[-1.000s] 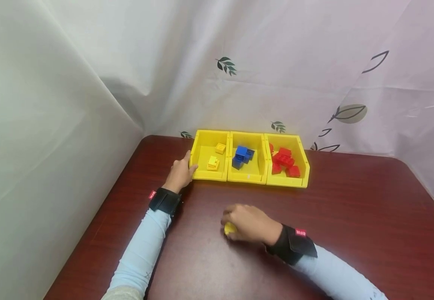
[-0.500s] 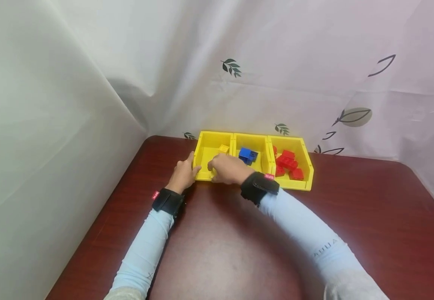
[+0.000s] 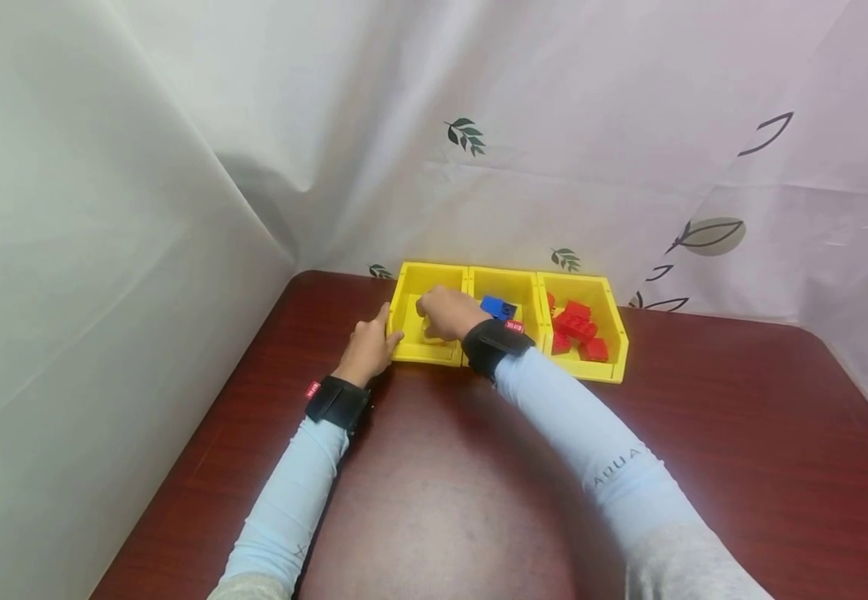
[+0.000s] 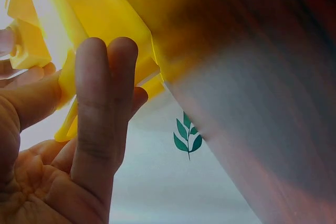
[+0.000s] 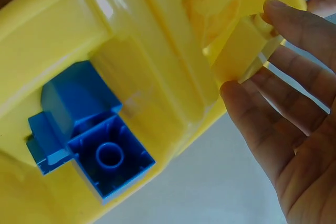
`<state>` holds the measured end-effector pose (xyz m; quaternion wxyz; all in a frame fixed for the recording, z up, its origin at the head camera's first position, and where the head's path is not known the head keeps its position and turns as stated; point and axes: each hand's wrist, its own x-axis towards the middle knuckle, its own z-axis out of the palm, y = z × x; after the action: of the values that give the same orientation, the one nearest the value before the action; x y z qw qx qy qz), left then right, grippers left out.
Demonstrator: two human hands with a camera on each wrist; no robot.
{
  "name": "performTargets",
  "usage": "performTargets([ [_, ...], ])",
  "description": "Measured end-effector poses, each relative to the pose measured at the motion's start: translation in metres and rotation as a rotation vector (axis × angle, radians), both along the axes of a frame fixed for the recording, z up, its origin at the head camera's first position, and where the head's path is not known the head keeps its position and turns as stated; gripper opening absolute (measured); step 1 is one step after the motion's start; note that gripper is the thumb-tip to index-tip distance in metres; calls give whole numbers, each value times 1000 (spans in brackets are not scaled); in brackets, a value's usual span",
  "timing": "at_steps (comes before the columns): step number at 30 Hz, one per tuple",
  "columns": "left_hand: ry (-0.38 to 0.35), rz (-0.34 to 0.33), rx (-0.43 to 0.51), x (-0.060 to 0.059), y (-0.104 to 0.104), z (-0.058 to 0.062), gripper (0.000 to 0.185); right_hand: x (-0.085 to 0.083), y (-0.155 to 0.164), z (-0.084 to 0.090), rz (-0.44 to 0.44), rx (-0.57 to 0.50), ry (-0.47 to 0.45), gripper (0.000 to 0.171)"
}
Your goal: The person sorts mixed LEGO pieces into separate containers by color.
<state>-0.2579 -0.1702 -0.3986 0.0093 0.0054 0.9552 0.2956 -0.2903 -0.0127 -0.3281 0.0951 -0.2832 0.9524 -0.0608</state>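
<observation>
Over the left yellow bin (image 3: pixel 422 354), my right hand (image 3: pixel 450 312) reaches in from the right. Its fingertips pinch a yellow toy brick (image 5: pixel 239 56), seen in the right wrist view with a fingertip at either side. The hand hides most of that brick in the head view. Meanwhile my left hand (image 3: pixel 364 348) grips the left wall of the same bin, thumb on one side and fingers along the other. In the left wrist view, the yellow brick (image 4: pixel 31 45) shows beyond this wall.
Blue bricks (image 3: pixel 495 307) lie in the middle bin (image 3: pixel 509 279), partly behind my right wrist. Several red bricks (image 3: pixel 576 323) fill part of the right bin (image 3: pixel 614 367). The bins stand side by side near the table's (image 3: pixel 434 483) back edge, before a white curtain (image 3: pixel 328 125).
My right hand has gone from the middle of the table, holding a yellow brick, up to the left bin and then slightly further in. The left hand has kept its hold on the bin wall.
</observation>
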Motion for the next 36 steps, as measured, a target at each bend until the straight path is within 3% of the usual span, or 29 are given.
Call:
performTargets([
  [24, -11, 5, -2, -1, 0, -4, 69, -2, 0, -9, -51, 10, 25, 33],
  [36, -16, 13, 6, -1, 0, -2, 70, -2, -1, -12, -33, 38, 73, 32],
])
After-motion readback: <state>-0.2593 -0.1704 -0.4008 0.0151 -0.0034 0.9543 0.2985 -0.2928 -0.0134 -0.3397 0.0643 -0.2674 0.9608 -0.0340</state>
